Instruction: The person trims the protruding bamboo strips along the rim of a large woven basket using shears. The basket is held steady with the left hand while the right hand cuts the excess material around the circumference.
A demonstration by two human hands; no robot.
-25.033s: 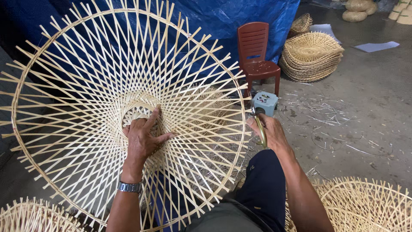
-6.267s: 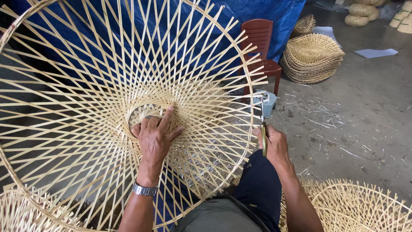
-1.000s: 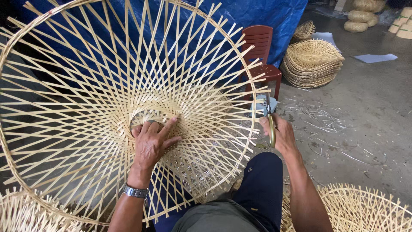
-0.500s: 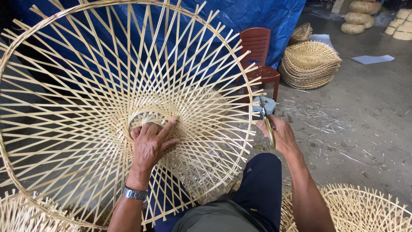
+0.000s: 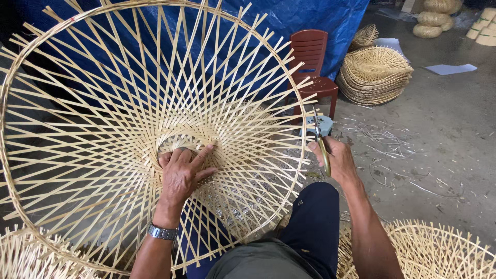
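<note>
Bamboo frame (image 5: pixel 103 103), a large open lattice cut off at the left edge, leans tilted over the person's knee. Left hand (image 5: pixel 181 173) lies flat on its woven centre, fingers (image 5: pixel 202 155) spread. Right hand (image 5: pixel 336 157) is closed around scissors (image 5: pixel 321 142), blades partly hidden behind the splint ends. Beyond: red chair (image 5: pixel 312 62), stacked woven frames (image 5: pixel 374 75), blue tarpaulin (image 5: pixel 310 20).

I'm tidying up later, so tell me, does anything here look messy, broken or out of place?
Only the floor: thin cut slivers lie scattered across it beside the right hand, which holds scissors. The big woven frame under the left hand looks intact.
</note>
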